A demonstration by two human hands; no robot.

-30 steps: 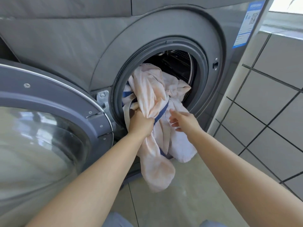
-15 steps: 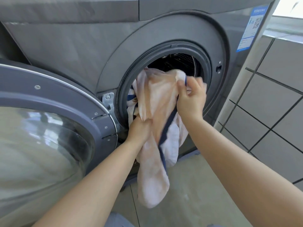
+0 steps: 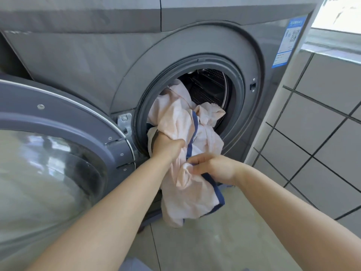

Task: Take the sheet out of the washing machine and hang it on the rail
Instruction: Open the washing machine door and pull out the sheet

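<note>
Both hands (image 3: 195, 157) gripping sheet (image 3: 179, 122)

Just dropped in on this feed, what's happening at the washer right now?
A person is pulling a pale pink sheet with blue trim out of a grey front-loading washing machine whose door is swung open to the left. The left hand grips a bunch of it at the drum opening; the right hand pinches a lower fold. Part of the sheet hangs toward the floor, part is in the drum. No rail is in view.

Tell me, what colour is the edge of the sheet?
Dark blue, running along the pale peach sheet; the head view shows it best.
</note>
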